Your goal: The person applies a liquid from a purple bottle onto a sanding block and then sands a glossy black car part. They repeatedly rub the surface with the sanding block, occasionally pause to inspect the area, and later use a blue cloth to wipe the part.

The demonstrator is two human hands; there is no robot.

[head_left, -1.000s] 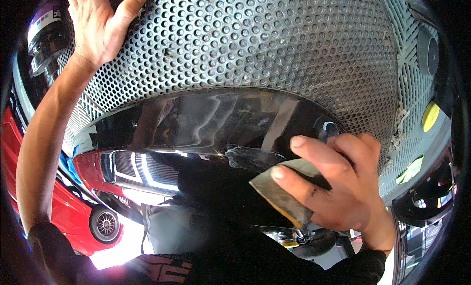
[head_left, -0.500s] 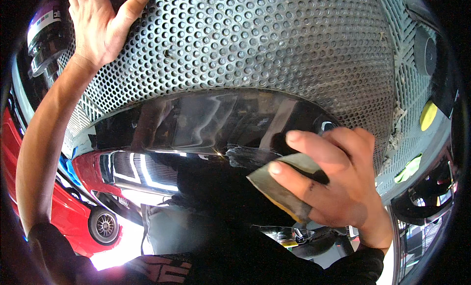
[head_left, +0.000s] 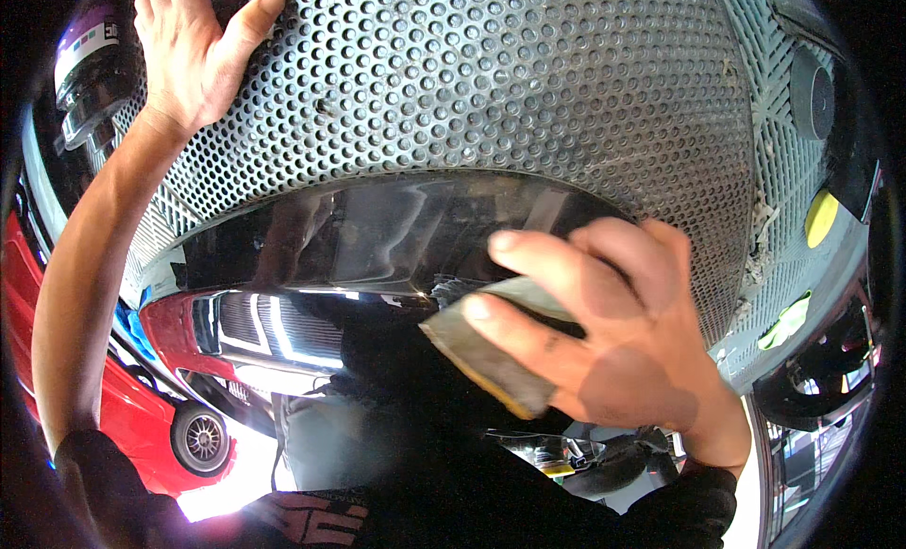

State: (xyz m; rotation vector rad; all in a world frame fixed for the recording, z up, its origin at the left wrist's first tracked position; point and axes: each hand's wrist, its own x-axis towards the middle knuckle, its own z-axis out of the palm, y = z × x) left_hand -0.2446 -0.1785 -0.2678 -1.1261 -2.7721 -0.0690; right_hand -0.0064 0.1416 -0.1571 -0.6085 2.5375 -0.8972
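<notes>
My left hand (head_left: 193, 63) lies with its fingers and thumb apart on the grey perforated panel (head_left: 472, 77) at upper left. My right hand (head_left: 618, 346) holds a folded grey-olive pad with a yellow edge (head_left: 486, 360) against the glossy black curved panel (head_left: 311, 237). Two of its fingers stretch out over the pad. A pale, streaky smear on the black panel is partly covered by the pad and fingers. Reflections of lights, red bodywork and a dark shape show in the gloss.
A red car (head_left: 113, 417) with a silver-spoked wheel (head_left: 203, 439) stands at lower left. A dark container with a label (head_left: 90, 63) is at upper left. Along the right lie a yellow round pad (head_left: 819, 219), a pale green cloth (head_left: 783, 322) and a dark round object (head_left: 813, 96).
My right hand has slid left and upward with the pad across the black panel, now covering more of the pale smear. My left hand has stayed nearly still.
</notes>
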